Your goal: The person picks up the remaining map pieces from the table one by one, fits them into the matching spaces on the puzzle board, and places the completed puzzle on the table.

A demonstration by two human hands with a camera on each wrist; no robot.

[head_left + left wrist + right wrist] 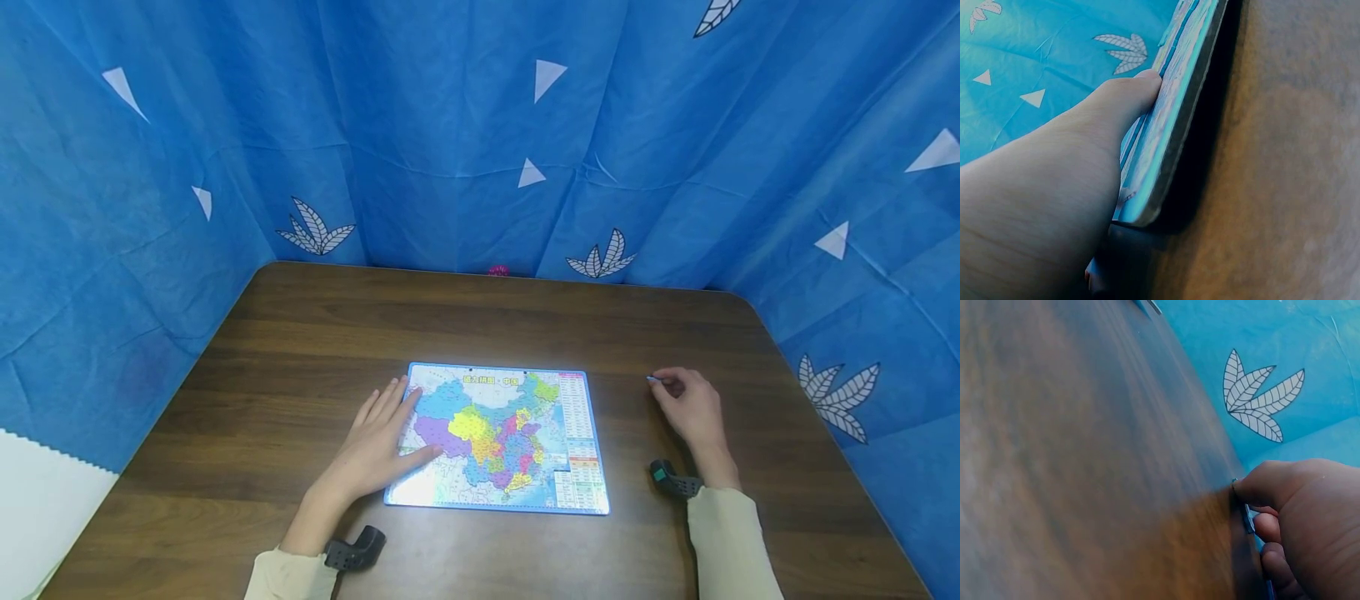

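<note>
A rectangular map puzzle board (480, 396) with a blue rim lies on the table, its many regions in yellow, purple, blue, pink and green. Across its left edge rests my left hand (378, 442), fingers straight and thumb spread over the map. The left wrist view shows the thumb lying against the board (1175, 125), seen at a steep slant. To the right of the board and apart from it, my right hand (692, 408) pinches a small thin blue piece (653, 379) between thumb and fingers. The fingers largely cover that piece, so its shape cannot be made out.
The brown wooden table (337, 325) extends around the board on all sides. A blue curtain (450, 125) with white leaf and triangle prints hangs along its back and sides. Each wrist wears a black camera band (356, 550). A white surface (45, 500) shows at the lower left.
</note>
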